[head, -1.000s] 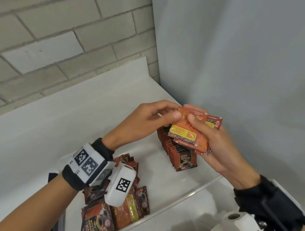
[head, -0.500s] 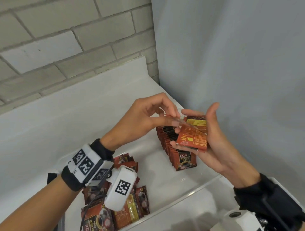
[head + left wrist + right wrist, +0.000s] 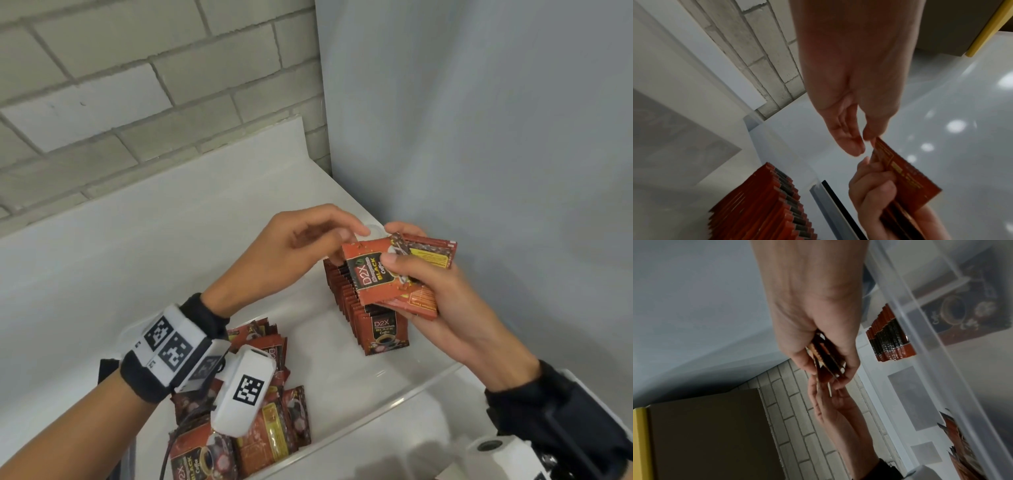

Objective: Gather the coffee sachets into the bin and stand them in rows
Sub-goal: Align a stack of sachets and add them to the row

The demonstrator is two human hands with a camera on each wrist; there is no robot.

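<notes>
My right hand grips a small stack of red coffee sachets above the clear bin, thumb across the front one, which shows its D2X face. My left hand hovers loosely curled at the stack's top left corner. In the left wrist view its thumb and forefinger stand slightly apart with nothing between them, and a fingertip touches the corner of the held sachets. A row of sachets stands upright in the bin just under my hands. A loose pile of sachets lies at the bin's near left.
The bin sits on a white counter in a corner, with a brick wall behind and a grey panel to the right. A brown box with a yellow edge shows in the wrist views.
The front sachet in my right hand has been turned from its yellow-labelled back to its printed face. My left hand has let go of it and drawn back to the corner.
</notes>
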